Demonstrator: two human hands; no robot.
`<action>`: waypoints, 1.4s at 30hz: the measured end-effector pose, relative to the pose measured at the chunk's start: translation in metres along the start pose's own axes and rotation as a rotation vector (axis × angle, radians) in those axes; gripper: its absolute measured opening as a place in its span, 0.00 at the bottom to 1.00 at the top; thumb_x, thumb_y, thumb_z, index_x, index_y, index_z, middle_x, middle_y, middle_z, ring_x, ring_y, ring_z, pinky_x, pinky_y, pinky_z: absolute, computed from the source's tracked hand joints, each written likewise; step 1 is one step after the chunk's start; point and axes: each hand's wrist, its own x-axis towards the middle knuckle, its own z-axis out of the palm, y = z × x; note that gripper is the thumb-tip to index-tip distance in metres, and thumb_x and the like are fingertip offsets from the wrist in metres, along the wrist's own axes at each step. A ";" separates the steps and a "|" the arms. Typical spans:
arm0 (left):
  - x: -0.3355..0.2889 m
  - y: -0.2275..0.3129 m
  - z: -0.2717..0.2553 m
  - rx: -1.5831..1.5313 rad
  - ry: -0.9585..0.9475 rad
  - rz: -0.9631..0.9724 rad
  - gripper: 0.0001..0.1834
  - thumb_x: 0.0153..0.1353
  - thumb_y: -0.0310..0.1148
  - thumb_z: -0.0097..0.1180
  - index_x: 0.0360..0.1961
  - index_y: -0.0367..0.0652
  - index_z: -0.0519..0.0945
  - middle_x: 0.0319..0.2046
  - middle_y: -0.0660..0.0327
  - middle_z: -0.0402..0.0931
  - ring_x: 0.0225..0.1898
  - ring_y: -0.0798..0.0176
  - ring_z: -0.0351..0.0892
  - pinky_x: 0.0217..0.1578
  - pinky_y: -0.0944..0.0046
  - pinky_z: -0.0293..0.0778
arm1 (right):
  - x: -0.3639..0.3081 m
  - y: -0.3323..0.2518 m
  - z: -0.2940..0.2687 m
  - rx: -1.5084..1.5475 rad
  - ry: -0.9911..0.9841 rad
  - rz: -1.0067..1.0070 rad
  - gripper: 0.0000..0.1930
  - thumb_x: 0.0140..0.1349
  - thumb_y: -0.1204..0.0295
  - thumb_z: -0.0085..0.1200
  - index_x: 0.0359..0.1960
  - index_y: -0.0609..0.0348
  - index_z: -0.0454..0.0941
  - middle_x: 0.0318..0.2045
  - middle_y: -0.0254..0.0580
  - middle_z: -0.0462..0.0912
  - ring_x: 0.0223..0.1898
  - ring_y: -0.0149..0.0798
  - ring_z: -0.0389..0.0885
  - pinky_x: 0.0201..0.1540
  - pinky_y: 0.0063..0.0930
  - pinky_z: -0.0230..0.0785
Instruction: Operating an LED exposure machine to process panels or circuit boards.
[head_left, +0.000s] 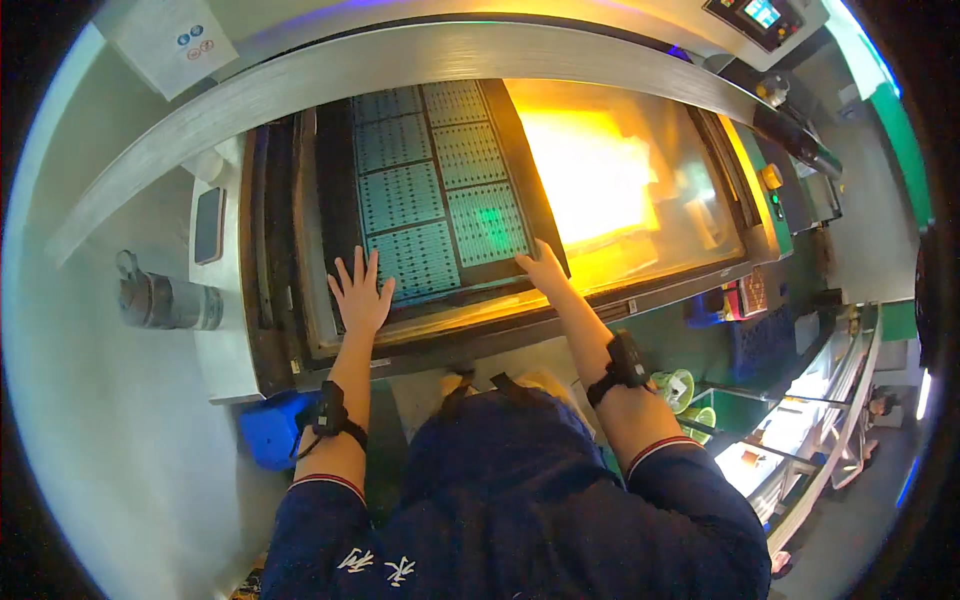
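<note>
Under both of my hands lies a dark-bordered sheet [400,215] with several teal rectangles full of rows of small dark marks. It rests on the left part of a framed glass bed [690,200]. My left hand [362,298] is flat at the sheet's near left corner, fingers spread and nothing held. At the near right corner, my right hand [544,270] touches the dark border, thumb and forefinger apart; its other fingers are partly hidden. A green glow shows on one of the right-hand rectangles. Beside the sheet, the bed's right part shines bright yellow-white.
A wide metal bar [450,52] arches across the far side. On the left ledge are a phone [209,225] and a bottle [170,302]. A yellow knob [771,177] sits at the right. Below are a blue bin [270,432] and green baskets [676,390].
</note>
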 end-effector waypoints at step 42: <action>0.027 0.127 -0.024 -0.048 -0.153 0.337 0.37 0.67 0.58 0.45 0.74 0.59 0.57 0.77 0.61 0.41 0.74 0.32 0.37 0.67 0.22 0.34 | -0.138 0.011 -0.180 0.015 0.078 -0.082 0.25 0.53 0.62 0.68 0.52 0.57 0.79 0.48 0.47 0.83 0.51 0.46 0.81 0.58 0.40 0.69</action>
